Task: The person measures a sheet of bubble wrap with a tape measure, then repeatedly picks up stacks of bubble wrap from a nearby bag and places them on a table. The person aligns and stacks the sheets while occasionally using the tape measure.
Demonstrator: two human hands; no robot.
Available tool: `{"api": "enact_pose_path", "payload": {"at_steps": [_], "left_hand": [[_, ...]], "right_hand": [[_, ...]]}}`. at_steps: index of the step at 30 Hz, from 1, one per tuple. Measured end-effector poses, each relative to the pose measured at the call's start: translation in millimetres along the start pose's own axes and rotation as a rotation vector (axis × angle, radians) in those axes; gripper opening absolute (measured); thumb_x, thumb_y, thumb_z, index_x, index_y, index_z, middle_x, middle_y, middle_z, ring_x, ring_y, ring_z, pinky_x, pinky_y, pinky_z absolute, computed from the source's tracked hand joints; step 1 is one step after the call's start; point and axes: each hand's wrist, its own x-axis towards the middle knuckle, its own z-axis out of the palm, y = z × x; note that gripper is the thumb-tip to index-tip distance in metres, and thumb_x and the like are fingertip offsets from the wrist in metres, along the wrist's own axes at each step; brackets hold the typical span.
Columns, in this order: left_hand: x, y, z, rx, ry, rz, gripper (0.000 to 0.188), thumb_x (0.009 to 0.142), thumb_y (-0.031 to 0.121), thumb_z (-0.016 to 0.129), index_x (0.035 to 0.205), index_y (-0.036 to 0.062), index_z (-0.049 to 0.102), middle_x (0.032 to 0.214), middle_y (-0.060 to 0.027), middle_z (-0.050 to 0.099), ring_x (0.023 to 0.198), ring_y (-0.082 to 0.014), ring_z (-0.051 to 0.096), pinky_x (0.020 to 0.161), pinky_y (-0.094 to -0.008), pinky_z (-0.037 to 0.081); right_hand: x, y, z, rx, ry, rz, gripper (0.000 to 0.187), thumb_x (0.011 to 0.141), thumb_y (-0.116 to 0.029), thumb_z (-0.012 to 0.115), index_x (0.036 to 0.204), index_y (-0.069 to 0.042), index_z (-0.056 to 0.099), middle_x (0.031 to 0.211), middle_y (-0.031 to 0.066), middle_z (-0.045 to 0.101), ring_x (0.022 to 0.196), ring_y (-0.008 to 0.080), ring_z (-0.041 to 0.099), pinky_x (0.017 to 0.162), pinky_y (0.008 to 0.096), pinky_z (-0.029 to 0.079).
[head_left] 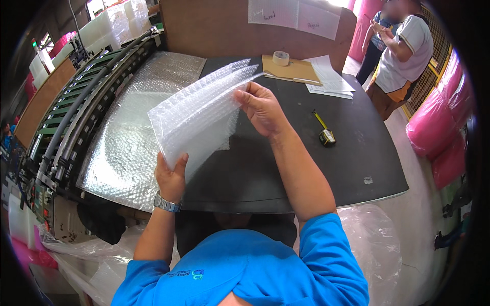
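"Where's the held bubble wrap [196,108]?"
"Over the surface [255,176], slanting from the left grip [171,178] up to the right grip [262,108]."
"And their hold?"
"Left pinches its lower end, right its upper right edge."

Bubble wrap [199,104] partly hides the left hand [171,177].

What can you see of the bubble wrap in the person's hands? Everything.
The held bubble wrap looks like translucent, whitish plastic in several layers that fan apart toward the upper right; sheets or pouches, can't tell. It's tilted over the dark tabletop; contact there is unclear. The left hand grips its lower edge near the left end, the right hand pinches its upper right end.
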Motion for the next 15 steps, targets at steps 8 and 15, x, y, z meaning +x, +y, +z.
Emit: {"api": "enact_pose_path", "payload": {"at_steps": [8, 15], "left_hand": [[0, 0, 0, -0.181, -0.038, -0.066, 0.038, 0.078, 0.015, 0.062, 0.110, -0.0004, 0.046, 0.098, -0.0108, 0.057, 0.089, -0.0163, 0.054, 0.078, -0.0284, 0.043], [3, 1, 1, -0.232, -0.080, -0.153, 0.042, 0.080, 0.014, 0.060, 0.115, -0.0001, 0.041, 0.109, -0.0124, 0.051, 0.098, -0.0173, 0.050, 0.082, -0.0304, 0.041]], "right_hand": [[-4, -2, 14, 0.186, 0.040, 0.014, 0.013, 0.078, -0.003, 0.057, 0.091, 0.000, 0.059, 0.082, 0.0035, 0.057, 0.073, 0.0099, 0.050, 0.068, 0.0216, 0.039], [-9, -6, 17, 0.031, 0.045, -0.013, 0.022, 0.080, -0.007, 0.057, 0.101, -0.002, 0.056, 0.085, 0.0016, 0.055, 0.081, 0.0088, 0.049, 0.073, 0.0205, 0.038]]}}
